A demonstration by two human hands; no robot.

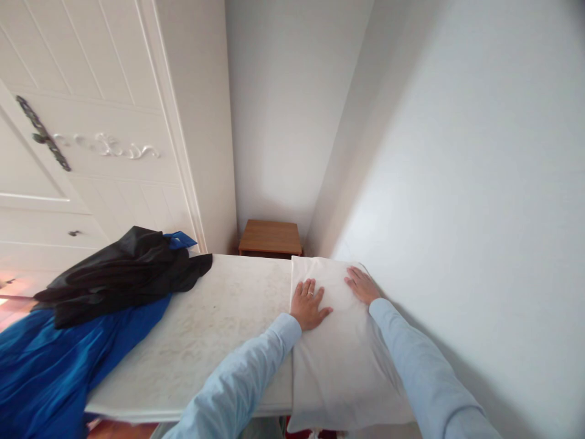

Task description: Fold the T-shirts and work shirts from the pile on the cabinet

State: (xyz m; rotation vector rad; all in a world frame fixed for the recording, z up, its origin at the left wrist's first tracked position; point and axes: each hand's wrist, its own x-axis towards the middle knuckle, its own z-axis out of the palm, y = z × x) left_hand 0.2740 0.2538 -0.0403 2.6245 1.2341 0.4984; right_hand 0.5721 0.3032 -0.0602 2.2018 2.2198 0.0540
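Observation:
A white cloth lies spread over the right end of a long white padded surface, which has faint stains. Flat on the cloth near its left edge rests my left hand, fingers spread, a ring on one finger. My right hand lies on the cloth's far right part, by the wall, with its fingers stretched out. Neither hand grips anything. Small creases run through the cloth beside the right forearm, and its near edge hangs over the front of the surface.
Black fabric and blue fabric are heaped at the left end. A white wardrobe with a dark handle stands behind them. Beyond the far edge is a small wooden table. The wall borders the right side.

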